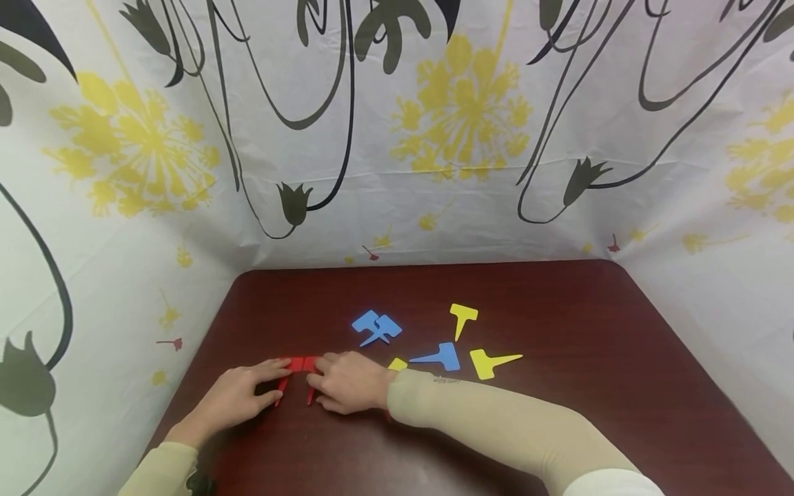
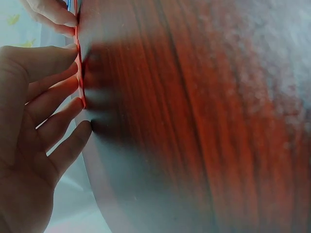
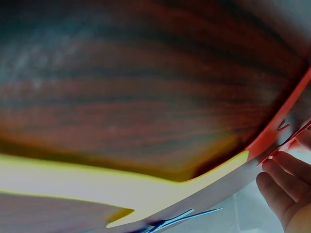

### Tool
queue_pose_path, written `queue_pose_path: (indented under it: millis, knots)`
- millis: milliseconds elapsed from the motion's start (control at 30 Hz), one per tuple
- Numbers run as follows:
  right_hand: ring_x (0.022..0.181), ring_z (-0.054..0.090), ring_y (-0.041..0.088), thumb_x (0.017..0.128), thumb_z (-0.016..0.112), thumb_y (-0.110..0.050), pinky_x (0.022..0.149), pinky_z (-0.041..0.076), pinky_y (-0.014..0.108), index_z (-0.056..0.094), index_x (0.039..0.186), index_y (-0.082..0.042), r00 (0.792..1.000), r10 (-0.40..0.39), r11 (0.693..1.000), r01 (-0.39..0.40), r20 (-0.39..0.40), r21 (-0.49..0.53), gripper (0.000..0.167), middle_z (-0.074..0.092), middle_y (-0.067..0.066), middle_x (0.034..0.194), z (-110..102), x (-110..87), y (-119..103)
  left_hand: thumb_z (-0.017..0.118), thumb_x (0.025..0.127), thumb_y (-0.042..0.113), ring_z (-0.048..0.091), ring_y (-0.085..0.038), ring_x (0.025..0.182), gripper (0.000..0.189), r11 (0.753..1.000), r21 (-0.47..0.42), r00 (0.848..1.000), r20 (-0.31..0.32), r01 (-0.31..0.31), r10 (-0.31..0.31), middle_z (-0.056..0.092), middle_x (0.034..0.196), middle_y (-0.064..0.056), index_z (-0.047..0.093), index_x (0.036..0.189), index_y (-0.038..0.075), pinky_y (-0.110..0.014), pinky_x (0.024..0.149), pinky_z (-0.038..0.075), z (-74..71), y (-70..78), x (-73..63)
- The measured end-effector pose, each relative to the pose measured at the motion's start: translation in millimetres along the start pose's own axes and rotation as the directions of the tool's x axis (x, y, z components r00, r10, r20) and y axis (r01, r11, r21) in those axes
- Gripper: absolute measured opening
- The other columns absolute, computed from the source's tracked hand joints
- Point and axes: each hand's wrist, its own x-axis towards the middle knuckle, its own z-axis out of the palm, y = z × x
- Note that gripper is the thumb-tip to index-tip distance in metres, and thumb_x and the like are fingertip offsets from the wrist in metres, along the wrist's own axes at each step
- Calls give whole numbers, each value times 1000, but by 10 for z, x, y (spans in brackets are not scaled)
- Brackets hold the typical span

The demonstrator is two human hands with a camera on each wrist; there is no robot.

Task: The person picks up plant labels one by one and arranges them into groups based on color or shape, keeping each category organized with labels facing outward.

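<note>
Red T-shaped tags (image 1: 297,365) lay side by side on the dark table (image 1: 558,317) between left hand (image 1: 231,398) and right hand (image 1: 352,381) — step looked like squaring their heads together; next nudge probably called for light, even fingertip pressure. Left fingers splayed, near straight, touching one tag; right hand palm-down over the other, fingers bent — pinching or just resting, couldn't tell

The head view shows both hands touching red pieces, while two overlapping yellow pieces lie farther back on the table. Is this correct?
Not entirely: the two overlapping pieces are blue, not yellow, as the head view shows. They do lie farther back on the table, and the left hand and right hand do touch red pieces.
</note>
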Motion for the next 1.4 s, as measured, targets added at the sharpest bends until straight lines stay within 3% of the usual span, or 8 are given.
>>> queue_pose_path:
  millis: [300, 700, 800, 1000, 1200, 1400]
  knots:
    - [88, 55, 8, 99, 56, -48, 72, 53, 21, 63, 127, -20, 1000, 15, 1000, -16, 23, 22, 40, 59, -4, 107, -10, -8, 1, 80, 87, 27, 56, -20, 129, 39, 998, -53, 1000, -16, 17, -18, 61, 138, 8, 73, 125, 25, -52, 99, 49, 8, -37, -4]
    - [88, 54, 7, 99, 57, -47, 69, 52, 19, 62, 128, -21, 999, 12, 999, -14, 30, 52, 39, 58, -5, 108, 2, -5, 10, 80, 86, 25, 55, -21, 130, 37, 999, -46, 1000, -14, 18, -19, 61, 137, 9, 74, 123, 26, -53, 99, 49, 9, -44, -24]
    - [93, 56, 8, 99, 56, -47, 74, 53, 20, 61, 132, -21, 1000, 1, 999, -2, 30, 51, 42, 59, -3, 114, -17, -6, 19, 80, 86, 23, 56, -21, 129, 37, 998, -59, 999, -32, 14, -16, 63, 136, 8, 74, 123, 25, -53, 98, 49, -3, -50, -32]
    - [105, 58, 11, 99, 58, -44, 91, 52, 23, 58, 135, -20, 1000, -14, 1000, 14, 3, 9, 43, 59, -1, 124, -106, -39, 117, 82, 83, 14, 61, -23, 123, 46, 997, -78, 991, -134, -6, -4, 66, 132, 2, 72, 128, 19, -53, 94, 51, -66, -60, -31]
    - [113, 58, 15, 97, 64, -40, 98, 50, 28, 59, 135, -21, 1000, -8, 1000, 8, 27, -7, 44, 61, 1, 130, -133, -169, 267, 83, 84, 17, 61, -25, 124, 50, 996, -72, 989, -142, -56, 46, 65, 134, -1, 69, 131, 15, -53, 94, 52, -71, 17, -2]
    - [112, 57, 16, 96, 66, -34, 96, 51, 31, 61, 134, -23, 996, -67, 997, 69, 64, -34, 40, 63, 0, 127, -148, -366, 428, 80, 88, 26, 56, -25, 129, 50, 993, -30, 990, -88, -112, 109, 60, 141, -3, 66, 135, 17, -51, 96, 51, 6, 131, 48]
